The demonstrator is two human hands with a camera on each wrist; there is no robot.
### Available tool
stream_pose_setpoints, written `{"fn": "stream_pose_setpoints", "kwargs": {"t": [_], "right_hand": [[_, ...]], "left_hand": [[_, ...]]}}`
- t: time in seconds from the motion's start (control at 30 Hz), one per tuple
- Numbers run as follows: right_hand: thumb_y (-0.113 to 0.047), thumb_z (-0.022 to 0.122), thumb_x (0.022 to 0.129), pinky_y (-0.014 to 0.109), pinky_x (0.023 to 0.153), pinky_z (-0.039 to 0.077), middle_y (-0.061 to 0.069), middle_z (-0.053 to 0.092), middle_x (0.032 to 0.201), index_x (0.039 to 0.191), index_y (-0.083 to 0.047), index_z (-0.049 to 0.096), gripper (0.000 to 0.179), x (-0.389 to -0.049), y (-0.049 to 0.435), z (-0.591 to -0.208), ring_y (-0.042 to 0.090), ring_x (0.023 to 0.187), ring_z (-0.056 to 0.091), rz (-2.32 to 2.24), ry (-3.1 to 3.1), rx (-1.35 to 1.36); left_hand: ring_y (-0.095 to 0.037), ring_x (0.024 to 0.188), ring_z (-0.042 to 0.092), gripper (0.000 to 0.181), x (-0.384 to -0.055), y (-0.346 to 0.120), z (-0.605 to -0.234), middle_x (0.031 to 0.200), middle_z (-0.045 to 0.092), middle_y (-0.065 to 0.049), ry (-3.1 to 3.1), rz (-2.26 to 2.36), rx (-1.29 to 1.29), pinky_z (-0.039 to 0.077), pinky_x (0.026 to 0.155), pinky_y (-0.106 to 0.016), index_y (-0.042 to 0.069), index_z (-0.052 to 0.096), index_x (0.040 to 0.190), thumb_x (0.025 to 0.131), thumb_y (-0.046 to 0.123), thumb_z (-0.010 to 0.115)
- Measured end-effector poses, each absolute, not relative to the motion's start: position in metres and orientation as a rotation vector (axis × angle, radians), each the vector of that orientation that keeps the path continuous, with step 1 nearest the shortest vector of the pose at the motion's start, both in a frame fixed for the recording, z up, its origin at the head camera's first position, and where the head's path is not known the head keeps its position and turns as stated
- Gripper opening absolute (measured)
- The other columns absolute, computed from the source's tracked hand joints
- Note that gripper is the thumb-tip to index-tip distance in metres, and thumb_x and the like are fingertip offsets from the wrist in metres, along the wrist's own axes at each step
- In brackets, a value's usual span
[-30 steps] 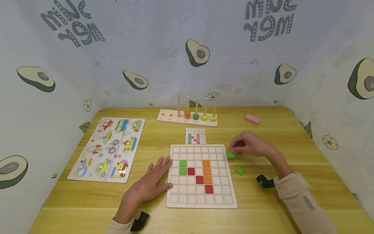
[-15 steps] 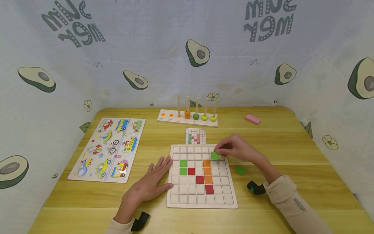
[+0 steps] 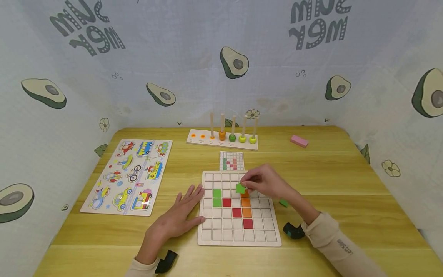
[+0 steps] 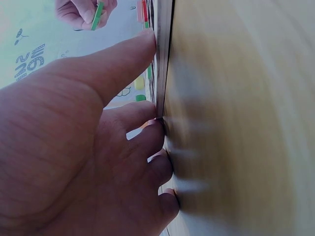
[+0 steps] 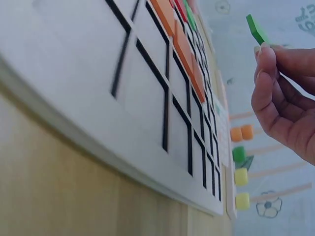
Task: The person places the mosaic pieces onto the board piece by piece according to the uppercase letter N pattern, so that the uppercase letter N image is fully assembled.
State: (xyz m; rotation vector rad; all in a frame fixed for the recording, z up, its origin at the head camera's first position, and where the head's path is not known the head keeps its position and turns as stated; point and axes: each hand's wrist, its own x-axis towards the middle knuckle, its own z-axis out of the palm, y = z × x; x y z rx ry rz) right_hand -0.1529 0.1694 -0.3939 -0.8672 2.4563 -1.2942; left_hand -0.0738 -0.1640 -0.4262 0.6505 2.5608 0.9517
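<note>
A white grid board [image 3: 223, 234] lies on the table with green, red and orange square tiles set in some of its cells. My right hand [image 3: 266, 181] pinches a green tile [image 3: 240, 188] between thumb and fingertips, raised over the board beside the top orange tile [image 3: 245, 193]. The right wrist view shows that green tile [image 5: 255, 29] held by its edge, apart from the board. At the board's left edge my left hand [image 3: 178, 215] rests flat on the table, fingers spread, thumb and fingertips touching the edge. Another green tile [image 3: 283, 202] lies right of the board, partly hidden by my right wrist.
Behind the board lies a printed pattern card [image 3: 231, 161]. Farther back stands a peg stand [image 3: 221, 142] with upright pegs and coloured beads. A vehicle puzzle board [image 3: 126, 177] lies at the left, a pink block [image 3: 299, 141] at the back right.
My right hand has carried the green tile leftward from beside the board's right edge to over the top orange tile. My left hand has stayed put.
</note>
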Motion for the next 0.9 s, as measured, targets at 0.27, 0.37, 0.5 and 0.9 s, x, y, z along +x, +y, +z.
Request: {"fn": "stream_pose_setpoints", "kwargs": {"t": [0.27,0.37,0.5,0.9], "right_hand": [[-0.003,0.077,0.099,0.022,0.067,0.059,0.004,0.076,0.085,0.099,-0.001,0.082,0.006,-0.143,0.146,-0.4,0.009,0.07,0.063,-1.299,2.417,-0.892],[-0.002,0.078,0.098,0.022,0.068,0.06,0.003,0.077,0.086,0.098,0.0,0.082,0.005,-0.139,0.136,-0.402,0.008,0.069,0.065,-1.311,2.392,-0.886],[0.001,0.079,0.096,0.021,0.069,0.06,0.006,0.078,0.086,0.097,0.001,0.083,0.004,-0.135,0.124,-0.405,0.006,0.07,0.066,-1.314,2.361,-0.917],[0.0,0.08,0.096,0.02,0.064,0.056,-0.001,0.076,0.079,0.092,-0.002,0.083,0.005,-0.128,0.104,-0.409,0.0,0.065,0.059,-1.199,2.357,-0.998]], "left_hand": [[-0.037,0.167,0.006,0.078,-0.074,-0.163,-0.426,0.18,0.02,-0.011,2.561,0.94,0.639,0.003,0.133,-0.065,0.005,0.03,0.17,0.107,0.03,0.069],[-0.038,0.167,0.007,0.079,-0.073,-0.164,-0.425,0.18,0.02,-0.012,2.557,0.958,0.643,0.003,0.132,-0.067,0.004,0.03,0.17,0.107,0.03,0.069],[-0.038,0.167,0.007,0.078,-0.073,-0.164,-0.425,0.18,0.02,-0.012,2.562,0.956,0.648,0.004,0.132,-0.067,0.004,0.03,0.17,0.107,0.03,0.069],[-0.038,0.167,0.007,0.078,-0.074,-0.165,-0.427,0.179,0.02,-0.013,2.569,0.947,0.661,0.004,0.132,-0.067,0.002,0.031,0.169,0.107,0.028,0.069]]}}
